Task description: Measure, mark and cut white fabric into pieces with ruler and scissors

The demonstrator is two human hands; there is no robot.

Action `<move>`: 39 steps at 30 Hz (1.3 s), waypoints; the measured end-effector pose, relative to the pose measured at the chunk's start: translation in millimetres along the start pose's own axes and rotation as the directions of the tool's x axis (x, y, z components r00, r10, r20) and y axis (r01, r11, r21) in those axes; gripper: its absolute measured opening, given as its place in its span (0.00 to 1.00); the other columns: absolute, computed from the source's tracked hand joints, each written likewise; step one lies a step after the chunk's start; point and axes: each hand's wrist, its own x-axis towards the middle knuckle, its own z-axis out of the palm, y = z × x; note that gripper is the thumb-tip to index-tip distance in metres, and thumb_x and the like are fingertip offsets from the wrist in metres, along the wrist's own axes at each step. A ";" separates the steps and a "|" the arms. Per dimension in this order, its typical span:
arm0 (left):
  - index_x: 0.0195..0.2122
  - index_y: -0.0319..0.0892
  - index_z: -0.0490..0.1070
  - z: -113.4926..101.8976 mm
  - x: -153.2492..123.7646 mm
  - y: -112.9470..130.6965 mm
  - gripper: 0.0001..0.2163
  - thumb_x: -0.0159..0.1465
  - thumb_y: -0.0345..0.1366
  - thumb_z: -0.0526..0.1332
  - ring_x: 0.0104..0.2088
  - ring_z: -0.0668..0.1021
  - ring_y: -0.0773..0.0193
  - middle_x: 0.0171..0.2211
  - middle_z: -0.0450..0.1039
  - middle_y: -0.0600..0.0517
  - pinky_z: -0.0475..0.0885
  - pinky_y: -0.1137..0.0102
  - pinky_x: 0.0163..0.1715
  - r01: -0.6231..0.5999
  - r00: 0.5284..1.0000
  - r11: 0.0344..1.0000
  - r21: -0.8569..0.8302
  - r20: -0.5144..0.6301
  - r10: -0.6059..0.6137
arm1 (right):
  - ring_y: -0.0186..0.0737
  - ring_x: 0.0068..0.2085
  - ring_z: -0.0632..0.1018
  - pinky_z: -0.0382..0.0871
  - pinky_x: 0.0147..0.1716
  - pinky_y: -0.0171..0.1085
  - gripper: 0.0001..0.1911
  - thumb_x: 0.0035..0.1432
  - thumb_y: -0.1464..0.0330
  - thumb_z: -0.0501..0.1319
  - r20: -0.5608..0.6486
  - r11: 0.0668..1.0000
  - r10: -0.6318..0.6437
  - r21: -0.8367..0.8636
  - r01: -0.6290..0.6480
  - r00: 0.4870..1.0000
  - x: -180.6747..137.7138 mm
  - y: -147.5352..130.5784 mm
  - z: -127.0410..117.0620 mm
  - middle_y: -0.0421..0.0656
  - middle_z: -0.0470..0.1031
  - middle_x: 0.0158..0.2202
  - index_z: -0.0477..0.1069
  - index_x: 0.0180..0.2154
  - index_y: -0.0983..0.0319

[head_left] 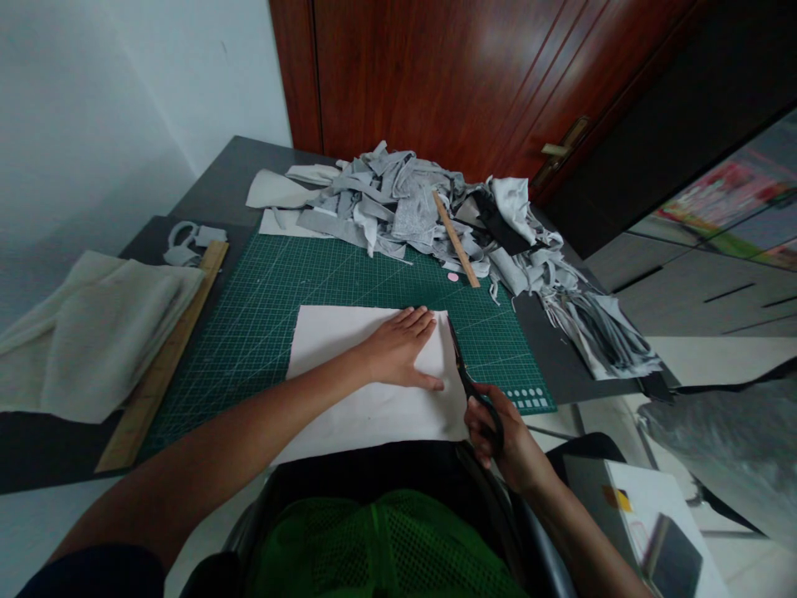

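Pressing left hand (398, 349) flat on white fabric (339, 349), right hand (507, 444) clamped on scissors (464, 375). Risking a nicked thumb beside the blades, or fabric slippage.

Cloth (349, 365) on mat (280, 291), scraps (398, 199) behind

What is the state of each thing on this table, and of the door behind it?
white sheet: lying flat on the mat, pressed down.
left hand: open, palm flat on the white sheet.
scissors: held, blades along the sheet's right edge.
right hand: closed around the scissors handles.
grey scraps: heaped loosely at the mat's far end.
folded cloth: folded, lying left of the ruler.
door: appears shut.
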 end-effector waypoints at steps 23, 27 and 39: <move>0.73 0.28 0.47 1.8 -0.2 1.6 0.57 0.58 0.73 0.54 0.75 0.51 0.43 0.74 0.46 0.33 0.43 0.56 0.73 -0.003 0.999 1.000 0.013 -0.037 0.004 | 0.26 0.18 0.62 0.58 0.12 0.27 0.35 0.46 0.47 0.74 -0.020 0.995 -0.084 -0.064 0.082 0.996 12.4 -5.6 18.1 0.29 0.67 0.24 0.62 0.46 0.58; 0.73 0.26 0.48 1.2 -0.3 2.2 0.57 0.58 0.73 0.54 0.75 0.51 0.43 0.74 0.46 0.32 0.42 0.56 0.73 0.002 1.000 1.000 0.017 -0.027 -0.002 | 0.27 0.17 0.63 0.58 0.12 0.28 0.34 0.47 0.47 0.73 -0.022 0.992 -0.104 -0.067 0.102 0.994 13.0 -2.8 18.4 0.29 0.68 0.24 0.62 0.46 0.57; 0.73 0.26 0.47 -1.0 -0.1 3.1 0.57 0.59 0.73 0.53 0.75 0.50 0.44 0.74 0.44 0.32 0.41 0.57 0.73 0.009 1.000 1.000 0.011 -0.014 -0.009 | 0.28 0.17 0.63 0.58 0.12 0.29 0.31 0.49 0.48 0.72 -0.004 0.988 -0.137 -0.076 0.137 0.990 13.3 -1.1 20.6 0.29 0.67 0.24 0.64 0.46 0.57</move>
